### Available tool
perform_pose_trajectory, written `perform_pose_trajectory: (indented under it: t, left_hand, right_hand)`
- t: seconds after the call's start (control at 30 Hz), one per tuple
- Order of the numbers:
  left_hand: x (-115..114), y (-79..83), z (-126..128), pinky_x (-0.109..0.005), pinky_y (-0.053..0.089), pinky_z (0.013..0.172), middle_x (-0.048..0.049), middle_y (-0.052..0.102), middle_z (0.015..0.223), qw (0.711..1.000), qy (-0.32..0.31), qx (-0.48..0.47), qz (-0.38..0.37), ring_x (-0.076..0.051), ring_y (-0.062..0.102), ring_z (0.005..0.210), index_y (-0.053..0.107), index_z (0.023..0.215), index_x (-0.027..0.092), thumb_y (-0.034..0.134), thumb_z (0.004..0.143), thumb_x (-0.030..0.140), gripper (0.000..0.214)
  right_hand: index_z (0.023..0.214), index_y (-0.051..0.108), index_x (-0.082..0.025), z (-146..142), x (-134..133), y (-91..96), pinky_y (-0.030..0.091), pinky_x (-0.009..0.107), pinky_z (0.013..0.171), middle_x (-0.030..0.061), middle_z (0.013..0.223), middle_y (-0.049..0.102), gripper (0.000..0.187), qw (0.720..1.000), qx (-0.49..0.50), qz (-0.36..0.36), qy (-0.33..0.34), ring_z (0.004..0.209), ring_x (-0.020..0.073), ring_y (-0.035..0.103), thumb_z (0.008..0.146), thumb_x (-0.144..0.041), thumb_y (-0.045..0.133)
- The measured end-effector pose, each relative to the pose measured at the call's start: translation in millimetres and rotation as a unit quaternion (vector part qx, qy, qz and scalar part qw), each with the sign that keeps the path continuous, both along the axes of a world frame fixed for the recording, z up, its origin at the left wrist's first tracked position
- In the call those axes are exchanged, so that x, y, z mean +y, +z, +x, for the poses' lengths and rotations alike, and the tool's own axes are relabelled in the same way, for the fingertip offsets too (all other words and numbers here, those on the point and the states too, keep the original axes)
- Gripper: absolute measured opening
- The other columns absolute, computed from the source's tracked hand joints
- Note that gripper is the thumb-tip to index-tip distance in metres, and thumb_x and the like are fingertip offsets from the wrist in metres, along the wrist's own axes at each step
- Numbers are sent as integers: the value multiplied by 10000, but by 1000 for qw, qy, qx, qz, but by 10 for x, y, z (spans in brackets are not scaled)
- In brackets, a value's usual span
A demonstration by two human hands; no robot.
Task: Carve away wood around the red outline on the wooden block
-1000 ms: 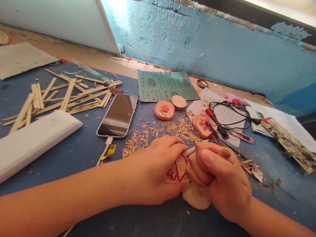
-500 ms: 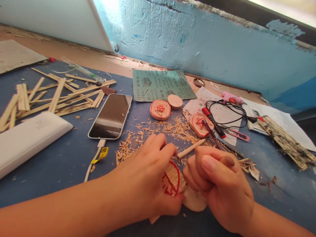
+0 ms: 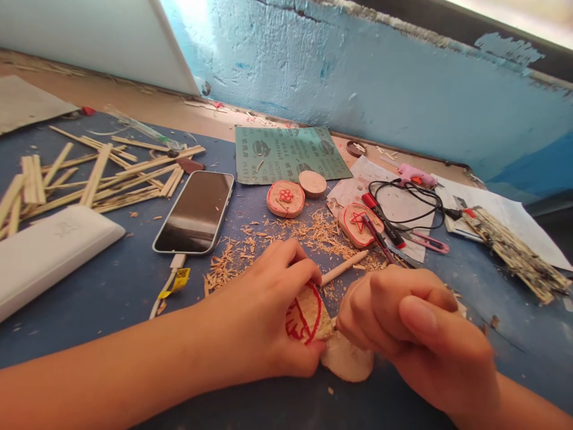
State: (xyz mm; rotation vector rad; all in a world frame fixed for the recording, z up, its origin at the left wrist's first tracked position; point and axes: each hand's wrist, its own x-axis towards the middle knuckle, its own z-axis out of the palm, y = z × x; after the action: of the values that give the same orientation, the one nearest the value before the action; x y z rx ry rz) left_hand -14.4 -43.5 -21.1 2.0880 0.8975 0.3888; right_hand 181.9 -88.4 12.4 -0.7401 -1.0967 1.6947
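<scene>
My left hand (image 3: 268, 310) is closed around the edges of a small wooden piece (image 3: 322, 316) marked with a red curved outline and red strokes, pressing it near the table surface. Close to its right edge is my right hand (image 3: 416, 328), in a fist around a thin tool, mostly hidden by the fingers. A pale round wood slice (image 3: 349, 358) lies under and between the hands. Just beyond them are a thin wooden rod (image 3: 344, 267) and scattered wood shavings (image 3: 320, 233).
Wood slices with a red flower (image 3: 285, 200) and a red star (image 3: 358, 224) lie ahead, near green sandpaper (image 3: 290, 155). Left are a phone (image 3: 194, 212), a white power bank (image 3: 58, 257) and wooden sticks (image 3: 96, 176). A pink glue gun (image 3: 416, 176) and black cable lie right.
My right hand has shifted right and turned, hiding the brown tool end that showed before. My left hand still grips the wooden piece. The whole view has shifted slightly.
</scene>
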Motion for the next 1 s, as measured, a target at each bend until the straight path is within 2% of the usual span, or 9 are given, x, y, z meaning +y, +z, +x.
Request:
perform_pose_trajectory:
  t: [0.1, 0.2, 0.27, 0.33, 0.5, 0.6, 0.73, 0.87, 1.0]
  left_hand:
    - [10, 6, -2, -461, 546, 989, -76, 546, 1180, 1000, -4, -3, -4, -292, 580, 1125, 683, 1114, 200, 850, 666, 321, 493]
    - [23, 25, -7, -454, 546, 966, -78, 552, 1168, 1000, -6, 0, -7, -287, 575, 1108, 688, 1114, 195, 868, 646, 310, 515]
    - [24, 44, -9, -443, 549, 931, -76, 552, 1162, 1000, -11, 6, -10, -284, 570, 1094, 683, 1112, 196, 877, 636, 313, 527]
    - [9, 66, -5, -454, 547, 907, -79, 547, 1146, 1000, -10, 20, -15, -294, 559, 1087, 671, 1078, 193, 855, 651, 328, 484]
    - [-92, 99, 23, -555, 529, 907, -98, 494, 1067, 996, 20, 87, 4, -350, 534, 1072, 617, 930, 174, 739, 689, 346, 321]
    - [-134, 107, 29, -530, 541, 877, -90, 483, 1056, 995, 33, 95, 18, -340, 540, 1056, 593, 906, 187, 714, 694, 343, 290]
    - [-90, 118, -3, -471, 556, 849, -64, 489, 1021, 996, 34, 75, 20, -301, 557, 1008, 555, 839, 209, 733, 631, 308, 291]
    - [-15, 83, -31, -461, 564, 920, -58, 523, 1101, 997, 58, 45, 11, -281, 585, 1049, 636, 972, 208, 788, 671, 336, 361]
    - [-6, 0, -18, -400, 563, 993, -70, 567, 1235, 999, 27, -10, 25, -255, 609, 1133, 662, 1191, 200, 826, 677, 270, 544]
  right_hand:
    - [588, 353, -209, -20, -4, -40, 238, 258, 438, -80, 512, 272, 584, 999, -22, 32, 11, 433, 70, 270, 998, -473, 674]
    - [611, 368, -219, -62, -39, -60, 282, 286, 491, -58, 545, 304, 555, 988, -115, 95, 45, 477, 95, 328, 1028, -515, 581]
    - [627, 371, -221, -102, -64, -58, 275, 308, 525, -42, 576, 352, 526, 971, -184, 137, 63, 519, 110, 342, 1044, -486, 553]
    - [642, 353, -223, -151, -73, -63, 267, 310, 533, -41, 595, 368, 485, 968, -209, 131, 46, 536, 111, 328, 1040, -392, 572]
    - [693, 388, -226, -271, -16, -125, 270, 254, 476, -68, 596, 313, 426, 996, -56, 6, -76, 504, 99, 269, 1097, -293, 506]
    - [685, 382, -227, -295, 12, -133, 230, 238, 443, -80, 575, 286, 426, 994, -8, -26, -105, 481, 93, 224, 1079, -277, 536]
    - [636, 372, -216, -277, -17, -106, 222, 233, 438, -84, 555, 250, 459, 992, -20, -31, -124, 462, 82, 207, 1061, -276, 537]
    - [629, 352, -207, -245, -45, -91, 220, 234, 457, -80, 554, 255, 476, 994, -24, -22, -106, 476, 77, 215, 1043, -298, 568]
    - [612, 362, -211, -177, 7, -99, 214, 230, 424, -92, 531, 204, 475, 995, 17, -33, -93, 433, 70, 185, 1020, -314, 581]
